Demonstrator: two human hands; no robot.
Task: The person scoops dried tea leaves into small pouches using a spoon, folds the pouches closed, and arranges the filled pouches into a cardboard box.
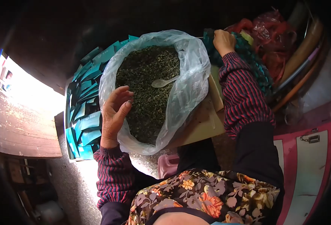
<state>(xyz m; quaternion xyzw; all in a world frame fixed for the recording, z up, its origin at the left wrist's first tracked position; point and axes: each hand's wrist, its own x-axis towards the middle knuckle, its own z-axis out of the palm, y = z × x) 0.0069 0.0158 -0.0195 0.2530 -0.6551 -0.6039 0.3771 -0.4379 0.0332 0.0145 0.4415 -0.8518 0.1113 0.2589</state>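
A large clear plastic bag [195, 71] stands wide open in front of me, filled with dried green-brown leaves [144, 101]. On the leaves lies a clear plastic spoon [163, 82]. My left hand [116, 114] hovers at the bag's left rim, thumb and fingers apart, with nothing in it. Up on the right, my right hand [224, 42] has its fingers curled down at a pile of small dark teal packets [253, 62]. Its fingertips are hidden, so I cannot see what they grip.
Left of the bag, many teal packets [88, 122] stand packed in a light-edged tray. Red plastic bags [274, 33] lie at the upper right, near a curved wooden rim [300, 52]. A pink-framed cabinet [308, 168] stands at right; a pink stool [168, 166] shows below.
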